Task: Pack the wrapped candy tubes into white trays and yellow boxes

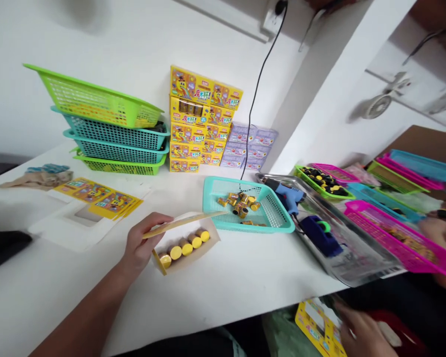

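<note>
The left hand (pixel 143 243) gripped a card tray (pixel 211 230) of gold-capped cans (pixel 185 247) on the table (pixel 59 282), while the right hand (pixel 362 334) held a yellow carton (pixel 315 325) below its edge.

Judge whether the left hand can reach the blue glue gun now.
Probably yes, but the left hand must pass over the teal basket to reach the blue glue gun, while holding a cardboard strip.

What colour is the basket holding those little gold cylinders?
The mesh basket is turquoise plastic; it shows best in the head view.
</note>
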Action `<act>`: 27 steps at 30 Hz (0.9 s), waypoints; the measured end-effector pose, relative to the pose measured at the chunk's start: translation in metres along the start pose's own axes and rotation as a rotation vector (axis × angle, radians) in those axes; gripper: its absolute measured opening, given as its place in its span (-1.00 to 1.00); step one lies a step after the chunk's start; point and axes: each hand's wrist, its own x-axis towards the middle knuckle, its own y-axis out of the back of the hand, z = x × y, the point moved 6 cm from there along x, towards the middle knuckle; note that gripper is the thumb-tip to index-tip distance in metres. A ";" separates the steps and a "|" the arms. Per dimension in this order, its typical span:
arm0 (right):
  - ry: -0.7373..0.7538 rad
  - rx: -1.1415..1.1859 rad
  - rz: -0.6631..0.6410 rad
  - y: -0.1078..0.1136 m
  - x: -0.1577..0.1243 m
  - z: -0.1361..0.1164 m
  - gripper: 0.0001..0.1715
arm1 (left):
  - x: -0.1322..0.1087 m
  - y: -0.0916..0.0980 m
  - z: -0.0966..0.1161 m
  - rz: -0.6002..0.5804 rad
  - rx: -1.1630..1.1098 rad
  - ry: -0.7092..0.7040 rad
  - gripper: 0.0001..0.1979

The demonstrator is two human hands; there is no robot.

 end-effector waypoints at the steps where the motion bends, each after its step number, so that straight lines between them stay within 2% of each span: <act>1: 0.001 -0.015 0.017 -0.003 0.011 -0.013 -0.72 | 0.000 -0.001 0.001 0.000 -0.002 0.000 -0.71; 3: 0.085 0.007 -0.038 -0.022 0.049 -0.055 -0.66 | 0.001 -0.001 0.002 0.002 0.001 -0.003 -0.70; 5: 0.207 -0.035 -0.032 -0.046 0.097 -0.107 -0.66 | 0.001 -0.001 0.003 -0.001 0.006 -0.011 -0.70; 7: 0.238 -0.146 -0.150 -0.081 0.142 -0.148 -0.65 | 0.002 0.000 0.002 -0.003 -0.001 -0.014 -0.70; 10: 0.201 -0.240 -0.472 -0.137 0.183 -0.176 -0.43 | 0.001 0.003 -0.005 0.007 -0.045 0.037 -0.71; 12: 0.191 -0.224 -0.619 -0.163 0.192 -0.181 -0.28 | 0.001 0.004 -0.009 0.015 -0.076 0.090 -0.71; 13: 0.195 -0.206 -0.662 -0.171 0.193 -0.183 -0.27 | 0.001 0.005 -0.011 0.017 -0.086 0.108 -0.70; 16: 0.207 -0.161 -0.733 -0.184 0.190 -0.184 -0.44 | 0.001 0.004 -0.010 0.016 -0.084 0.124 -0.70; 20: 0.203 -0.079 -0.774 -0.185 0.184 -0.189 -0.71 | 0.002 0.003 -0.008 0.003 -0.072 0.130 -0.72; 24: 0.117 0.081 -0.779 -0.179 0.187 -0.190 -0.74 | 0.003 0.002 -0.008 0.012 -0.075 0.127 -0.71; 27: 0.044 0.285 -0.758 -0.162 0.190 -0.188 -0.60 | 0.002 0.002 -0.011 0.013 -0.085 0.152 -0.69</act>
